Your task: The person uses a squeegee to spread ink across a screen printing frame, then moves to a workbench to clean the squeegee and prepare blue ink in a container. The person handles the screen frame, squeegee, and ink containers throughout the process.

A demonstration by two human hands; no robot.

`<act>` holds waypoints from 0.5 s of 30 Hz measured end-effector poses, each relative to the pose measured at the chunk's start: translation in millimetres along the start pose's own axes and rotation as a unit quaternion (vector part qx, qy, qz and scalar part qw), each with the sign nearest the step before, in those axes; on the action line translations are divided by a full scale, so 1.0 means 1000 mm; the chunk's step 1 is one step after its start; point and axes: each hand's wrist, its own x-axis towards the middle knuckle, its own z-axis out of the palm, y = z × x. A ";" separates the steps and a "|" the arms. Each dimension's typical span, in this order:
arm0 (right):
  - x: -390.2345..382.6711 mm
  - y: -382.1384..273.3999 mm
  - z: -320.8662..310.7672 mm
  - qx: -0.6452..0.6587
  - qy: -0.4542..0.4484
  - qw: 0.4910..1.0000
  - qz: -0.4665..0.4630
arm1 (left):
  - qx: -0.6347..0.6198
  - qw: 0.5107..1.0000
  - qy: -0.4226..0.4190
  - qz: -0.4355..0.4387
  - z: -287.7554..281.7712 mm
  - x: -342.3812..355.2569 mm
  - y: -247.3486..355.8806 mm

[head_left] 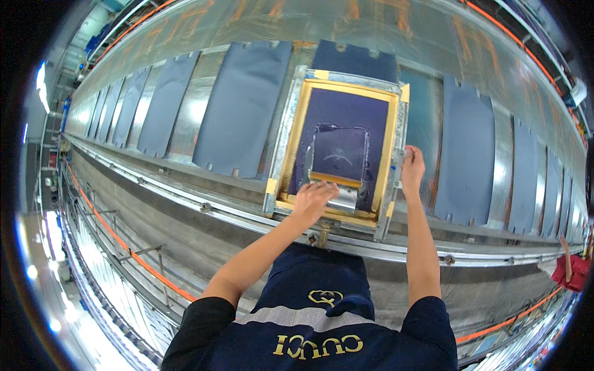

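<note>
A screen printing frame lies on the long table before me, its metal border edged inside with yellow tape around a dark purple mesh. Wet ink outlines a rectangle on the mesh. My left hand is closed on a squeegee near the frame's front end; part of the squeegee is hidden under the fingers. The squeegee has an amber-coloured strip and a shiny metal part. At the frame's right edge, my right hand grips the metal side. A dark blue fabric piece shows beyond the frame's far end.
Blue-grey fabric panels lie in a row along the table, the closest being one on the left and one on the right. A metal rail follows the near edge. Another person's red sleeve appears at far right.
</note>
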 end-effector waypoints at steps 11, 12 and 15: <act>-0.077 -0.145 0.135 -0.011 0.017 0.996 -0.085 | -0.054 0.997 0.034 -0.047 -0.121 -0.066 -0.111; -0.089 -0.147 0.169 -0.007 0.017 0.996 -0.091 | -0.044 0.997 0.024 -0.051 -0.131 -0.078 -0.140; -0.111 -0.147 0.248 0.000 0.013 0.998 -0.062 | -0.019 0.999 0.003 -0.047 -0.163 -0.096 -0.216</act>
